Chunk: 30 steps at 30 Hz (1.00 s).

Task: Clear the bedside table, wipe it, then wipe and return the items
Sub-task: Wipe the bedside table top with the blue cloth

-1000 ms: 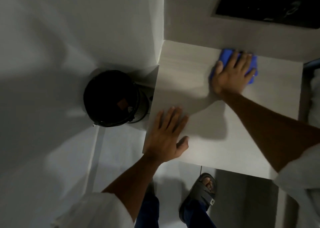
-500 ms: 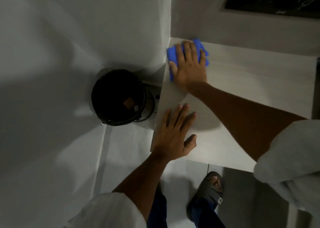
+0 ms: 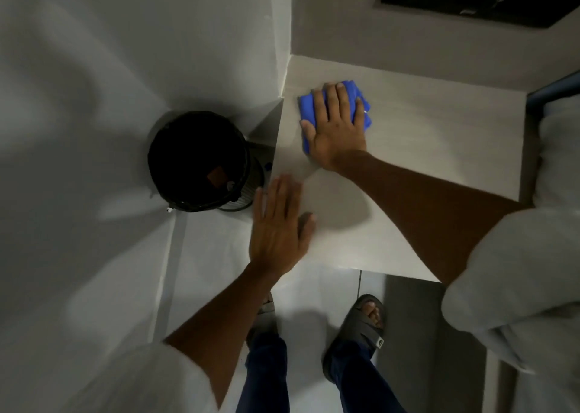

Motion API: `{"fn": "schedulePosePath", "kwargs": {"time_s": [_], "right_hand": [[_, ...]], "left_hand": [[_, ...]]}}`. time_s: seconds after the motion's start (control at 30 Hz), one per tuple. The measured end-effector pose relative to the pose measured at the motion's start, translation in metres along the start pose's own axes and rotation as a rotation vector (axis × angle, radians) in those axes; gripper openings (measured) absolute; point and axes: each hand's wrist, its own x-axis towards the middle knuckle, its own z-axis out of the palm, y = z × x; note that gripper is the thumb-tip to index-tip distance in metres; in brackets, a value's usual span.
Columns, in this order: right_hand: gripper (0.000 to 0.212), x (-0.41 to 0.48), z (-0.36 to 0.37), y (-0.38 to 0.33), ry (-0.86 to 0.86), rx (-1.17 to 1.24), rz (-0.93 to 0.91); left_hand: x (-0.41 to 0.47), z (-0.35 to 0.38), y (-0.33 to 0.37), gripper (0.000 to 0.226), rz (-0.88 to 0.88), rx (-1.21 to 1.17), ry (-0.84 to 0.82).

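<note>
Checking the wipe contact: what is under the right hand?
A folded blue cloth lies under the right hand, pressed flat on the bedside table. Its edges show around the fingers; the middle part is covered by the palm.

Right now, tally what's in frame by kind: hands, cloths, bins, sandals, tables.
Hands: 2 (left hand, right hand)
Blue cloth: 1
Black bin: 1
Sandals: 2 (right; left, mostly hidden by the left arm)
Bedside table: 1
Total: 7
</note>
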Motion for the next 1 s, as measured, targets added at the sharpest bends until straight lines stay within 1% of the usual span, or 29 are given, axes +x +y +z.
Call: {"fn": "schedulePosePath", "kwargs": {"time_s": [0.03,0.1,0.17,0.3,0.43,0.53,0.67,0.8,0.9,1.0], "right_hand": [[0.064,-0.005,0.003,-0.004,0.003,-0.006,-0.007],[0.064,-0.017,0.009,-0.013,0.008,-0.016,-0.005],[0.064,-0.031,0.015,-0.023,0.009,-0.016,-0.002],[0.064,-0.065,0.028,-0.04,0.026,0.003,-0.036],[0.063,-0.098,0.041,-0.049,0.037,0.01,-0.063],[0.063,-0.118,0.049,-0.051,0.03,0.007,-0.091],[0.063,-0.151,0.058,-0.049,0.016,-0.003,-0.136],[0.062,-0.175,0.063,-0.024,-0.007,-0.023,-0.137],[0.063,-0.186,0.064,0.0,-0.002,-0.012,-0.065],[0.065,-0.201,0.066,0.04,-0.009,-0.009,0.098]], "left_hand": [[-0.013,-0.001,-0.007,0.066,-0.05,-0.002,0.0],[-0.04,-0.004,-0.023,0.067,-0.083,0.003,-0.023],[-0.057,-0.006,-0.036,0.067,-0.065,0.005,-0.058],[-0.06,-0.005,-0.047,0.066,-0.007,0.036,-0.087],[-0.059,-0.004,-0.052,0.07,-0.015,0.007,-0.168],[-0.058,-0.004,-0.052,0.069,-0.013,-0.004,-0.173],[-0.062,-0.005,-0.057,0.067,0.002,0.049,-0.171],[-0.054,-0.014,-0.042,0.073,0.006,0.12,-0.143],[-0.04,-0.015,-0.017,0.076,0.109,0.136,-0.141],[-0.037,-0.006,0.004,0.074,0.212,0.139,-0.156]]}}
